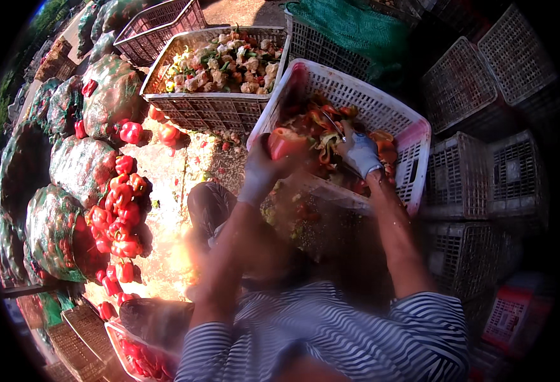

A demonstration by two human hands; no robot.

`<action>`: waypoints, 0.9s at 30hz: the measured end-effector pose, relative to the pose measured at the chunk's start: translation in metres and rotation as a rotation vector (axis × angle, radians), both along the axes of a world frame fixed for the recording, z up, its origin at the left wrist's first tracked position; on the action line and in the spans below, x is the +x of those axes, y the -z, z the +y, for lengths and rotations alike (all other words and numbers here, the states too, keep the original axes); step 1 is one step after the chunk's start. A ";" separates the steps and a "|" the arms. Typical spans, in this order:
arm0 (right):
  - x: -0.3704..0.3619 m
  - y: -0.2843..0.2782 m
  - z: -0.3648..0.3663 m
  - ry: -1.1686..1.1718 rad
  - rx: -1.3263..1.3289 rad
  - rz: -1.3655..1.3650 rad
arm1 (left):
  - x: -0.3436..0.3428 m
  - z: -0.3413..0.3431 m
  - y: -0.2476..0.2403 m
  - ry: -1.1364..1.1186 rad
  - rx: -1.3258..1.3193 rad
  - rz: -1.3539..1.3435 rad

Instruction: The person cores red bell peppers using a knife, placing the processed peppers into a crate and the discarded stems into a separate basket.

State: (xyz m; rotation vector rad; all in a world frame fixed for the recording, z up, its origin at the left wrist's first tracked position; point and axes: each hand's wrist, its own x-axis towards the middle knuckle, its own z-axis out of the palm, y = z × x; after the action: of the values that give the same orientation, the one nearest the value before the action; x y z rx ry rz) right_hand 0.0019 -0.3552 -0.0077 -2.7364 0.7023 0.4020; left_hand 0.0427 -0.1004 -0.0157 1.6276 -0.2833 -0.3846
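Two gloved grips [264,173] [361,153] around pepper [286,141], knife [335,125]

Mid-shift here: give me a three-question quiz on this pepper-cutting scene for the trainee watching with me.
1. True or false: the left hand holds a red pepper.
2. What does the right hand hold: A a knife, B a green net, C nothing?
3. Fill in: the cut pepper pieces lie in a tilted white ____.

Key:
1. True; the gloved hand grips it over the crate's rim.
2. A; the thin blade points up-left over the pieces.
3. crate; a second crate behind it holds pale cores and scraps.
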 end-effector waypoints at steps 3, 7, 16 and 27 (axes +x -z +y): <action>-0.038 -0.032 0.033 -0.109 0.319 -0.596 | 0.009 0.016 0.024 -0.067 -0.506 0.268; -0.103 -0.013 0.101 -0.340 0.311 -0.547 | 0.008 0.037 0.001 0.021 -1.118 0.401; -0.149 0.277 0.090 -0.386 0.195 0.044 | -0.004 0.046 0.005 -0.072 -1.354 0.714; -0.167 0.164 0.105 -0.361 0.217 -0.184 | -0.001 0.047 0.009 -0.123 -1.344 0.703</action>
State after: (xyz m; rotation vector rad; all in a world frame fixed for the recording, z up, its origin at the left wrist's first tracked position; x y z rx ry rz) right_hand -0.1648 -0.2501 -0.1715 -2.6418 0.1074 0.2776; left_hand 0.0414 -0.0538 -0.0248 0.1439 0.1143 -0.4845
